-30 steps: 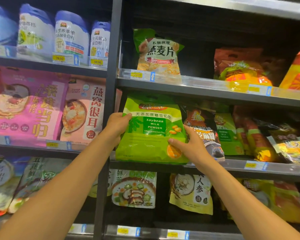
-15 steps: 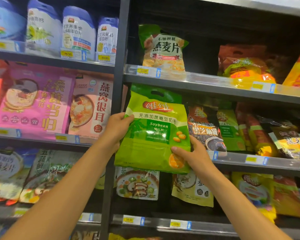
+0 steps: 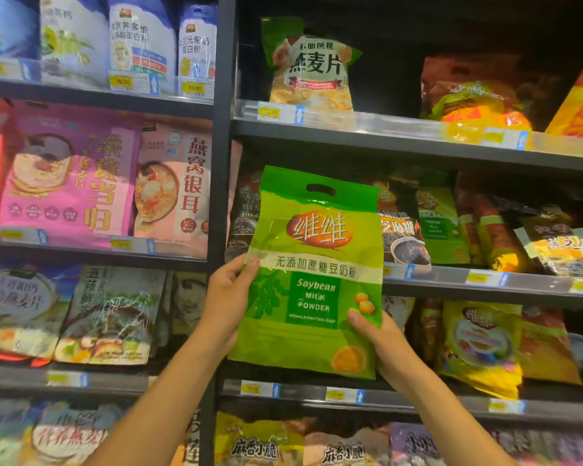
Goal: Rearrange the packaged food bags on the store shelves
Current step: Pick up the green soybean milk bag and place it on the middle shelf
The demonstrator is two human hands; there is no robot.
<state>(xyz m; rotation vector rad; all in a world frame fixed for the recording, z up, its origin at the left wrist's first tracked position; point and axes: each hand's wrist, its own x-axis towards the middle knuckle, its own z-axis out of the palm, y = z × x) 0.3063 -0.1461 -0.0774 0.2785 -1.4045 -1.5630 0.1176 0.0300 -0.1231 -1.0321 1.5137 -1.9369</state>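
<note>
1. Left grip (image 3: pixel 228 297) and right grip (image 3: pixel 381 338) each clasp a side of the green bag (image 3: pixel 313 280), held before the middle shelf (image 3: pixel 445 275).
2. I fear the glossy film slipping from my edge-only hold.

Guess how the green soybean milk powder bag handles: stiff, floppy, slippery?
Probably semi-floppy: the soybean milk powder bag stands upright between the left hand and right hand, though its film wrinkles. Glossy film is likely slippery. The two-handed grip hints at some weight.
</note>
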